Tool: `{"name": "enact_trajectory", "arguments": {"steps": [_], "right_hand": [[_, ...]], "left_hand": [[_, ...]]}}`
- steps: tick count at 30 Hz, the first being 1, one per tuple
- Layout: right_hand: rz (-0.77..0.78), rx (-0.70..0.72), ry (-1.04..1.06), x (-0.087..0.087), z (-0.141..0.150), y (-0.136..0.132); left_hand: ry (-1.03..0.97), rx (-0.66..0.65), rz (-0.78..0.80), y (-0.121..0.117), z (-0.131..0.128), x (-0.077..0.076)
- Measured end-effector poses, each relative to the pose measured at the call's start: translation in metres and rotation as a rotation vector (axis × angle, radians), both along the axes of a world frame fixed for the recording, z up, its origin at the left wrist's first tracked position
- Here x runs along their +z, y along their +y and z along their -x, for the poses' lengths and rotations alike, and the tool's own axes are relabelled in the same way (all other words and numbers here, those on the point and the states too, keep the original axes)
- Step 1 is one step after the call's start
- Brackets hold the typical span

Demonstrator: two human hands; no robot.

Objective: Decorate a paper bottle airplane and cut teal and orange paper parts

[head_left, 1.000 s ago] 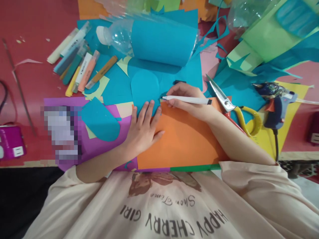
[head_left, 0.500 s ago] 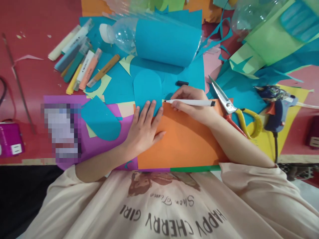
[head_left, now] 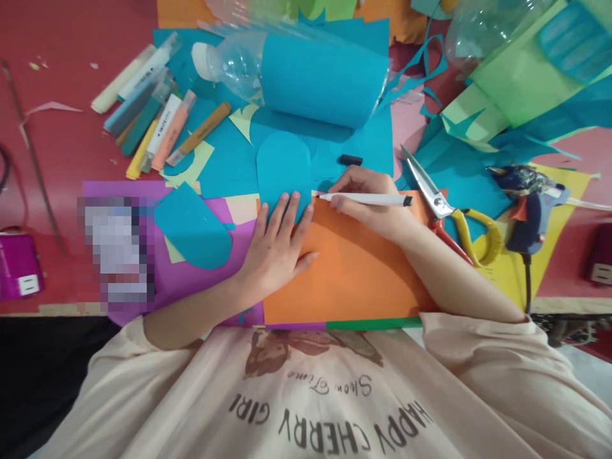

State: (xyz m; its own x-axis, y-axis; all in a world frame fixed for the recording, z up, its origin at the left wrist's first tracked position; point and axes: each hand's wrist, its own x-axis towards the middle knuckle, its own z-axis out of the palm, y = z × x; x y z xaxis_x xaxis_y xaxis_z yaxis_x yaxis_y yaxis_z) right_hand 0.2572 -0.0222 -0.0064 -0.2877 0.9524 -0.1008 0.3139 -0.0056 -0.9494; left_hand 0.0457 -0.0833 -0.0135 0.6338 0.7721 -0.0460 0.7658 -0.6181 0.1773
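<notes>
My left hand (head_left: pixel 277 245) lies flat with its fingers spread, the fingertips pressing on the lower end of a rounded blue paper cutout (head_left: pixel 284 162). That cutout rests across blue paper and the top edge of an orange sheet (head_left: pixel 354 268). In my right hand (head_left: pixel 373 201) is a white marker (head_left: pixel 368 199), pinched between thumb and fingers, its uncapped tip pointing left close to the cutout's right side. The marker's black cap (head_left: pixel 350 160) lies just above my right hand. A second blue cutout (head_left: pixel 196 229) sits left of my left hand on purple paper.
A clear bottle wrapped in blue paper (head_left: pixel 325 80) lies beyond my hands. Several markers (head_left: pixel 153 108) are at the upper left. Scissors (head_left: pixel 440 204) and a glue gun (head_left: pixel 530 217) lie on the right, a pixelated phone-shaped object (head_left: pixel 117 252) on the left.
Hardly anything differs. The marker's tip has shifted very slightly downward beside the cutout, and my left hand stays in place.
</notes>
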Motion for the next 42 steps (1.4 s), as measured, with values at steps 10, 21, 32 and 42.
{"name": "enact_trajectory", "arguments": {"steps": [10,21,32,42], "right_hand": [[-0.014,0.020,-0.061,0.002,-0.001,-0.001],[-0.025,0.020,-0.047,-0.001,-0.002,-0.002],[-0.036,-0.012,-0.024,0.000,-0.001,-0.002],[-0.387,-0.256,-0.163,0.006,-0.009,0.000]], "left_hand": [[-0.030,0.007,0.055,0.000,0.001,0.000],[-0.014,0.019,0.084,0.001,-0.001,0.004],[-0.014,0.002,0.021,0.000,0.000,0.001],[-0.014,0.009,0.042,0.001,0.000,0.002]]}}
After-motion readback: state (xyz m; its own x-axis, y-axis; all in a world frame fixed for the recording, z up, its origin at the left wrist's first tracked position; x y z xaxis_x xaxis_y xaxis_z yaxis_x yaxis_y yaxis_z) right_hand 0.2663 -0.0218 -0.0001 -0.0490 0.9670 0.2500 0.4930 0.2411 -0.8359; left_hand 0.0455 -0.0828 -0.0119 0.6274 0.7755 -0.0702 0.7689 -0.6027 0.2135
